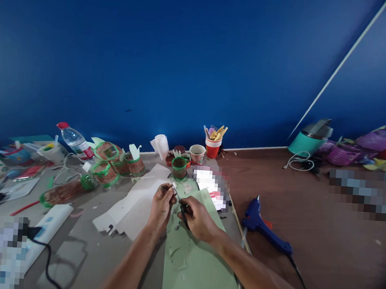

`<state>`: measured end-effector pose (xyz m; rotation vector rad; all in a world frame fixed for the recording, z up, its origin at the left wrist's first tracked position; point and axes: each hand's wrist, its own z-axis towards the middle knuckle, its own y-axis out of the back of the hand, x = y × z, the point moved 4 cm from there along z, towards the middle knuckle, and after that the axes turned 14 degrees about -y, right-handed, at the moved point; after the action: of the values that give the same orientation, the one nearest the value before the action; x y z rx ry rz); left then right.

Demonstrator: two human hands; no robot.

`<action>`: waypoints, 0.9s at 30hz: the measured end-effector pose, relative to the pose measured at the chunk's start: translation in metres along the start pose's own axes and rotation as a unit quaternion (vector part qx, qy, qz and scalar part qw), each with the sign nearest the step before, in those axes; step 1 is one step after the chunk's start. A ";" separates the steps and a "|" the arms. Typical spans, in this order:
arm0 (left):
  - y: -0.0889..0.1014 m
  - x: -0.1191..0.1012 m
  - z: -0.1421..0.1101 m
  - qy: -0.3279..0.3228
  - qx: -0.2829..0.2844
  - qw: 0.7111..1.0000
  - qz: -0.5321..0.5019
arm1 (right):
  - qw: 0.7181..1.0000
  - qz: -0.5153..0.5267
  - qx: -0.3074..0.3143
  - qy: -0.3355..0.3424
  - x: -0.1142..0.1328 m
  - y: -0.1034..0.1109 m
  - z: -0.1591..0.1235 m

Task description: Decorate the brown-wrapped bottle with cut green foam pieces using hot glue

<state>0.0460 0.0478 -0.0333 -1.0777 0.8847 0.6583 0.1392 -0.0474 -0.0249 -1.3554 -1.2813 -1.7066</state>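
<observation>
My right hand (198,219) is closed round the black handles of a small pair of scissors (184,212). Their thin blades point up and left, toward my left hand (162,206). The fingers of that hand are pinched together right beside the blade tips; what they hold is too small to make out. Beneath both hands lies a light green sheet of paper (197,268) with small scraps scattered on it. A small green-rimmed pot with dark brown filling (180,168) stands just beyond my fingers.
A blue glue gun (266,229) with a cord lies at right. A phone (211,187) is behind my right hand. White paper (132,202) lies left, near several green-and-brown pots (106,173). Paper cups (197,153), a red cup of sticks (212,148) and a bottle (76,140) stand behind.
</observation>
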 end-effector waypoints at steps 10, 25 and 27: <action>0.002 0.000 0.001 -0.006 0.005 1.000 0.019 | 1.000 0.009 0.001 0.001 -0.002 -0.003 -0.002; -0.006 -0.004 -0.004 0.040 0.023 0.999 -0.002 | 1.000 0.009 0.003 -0.007 0.001 -0.001 -0.002; -0.007 -0.005 -0.004 0.045 0.023 0.999 -0.003 | 1.000 0.006 -0.001 -0.005 0.001 -0.001 -0.002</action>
<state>0.0476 0.0416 -0.0264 -1.0752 0.9697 0.5847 0.1376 -0.0487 -0.0246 -1.3715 -1.2745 -1.6954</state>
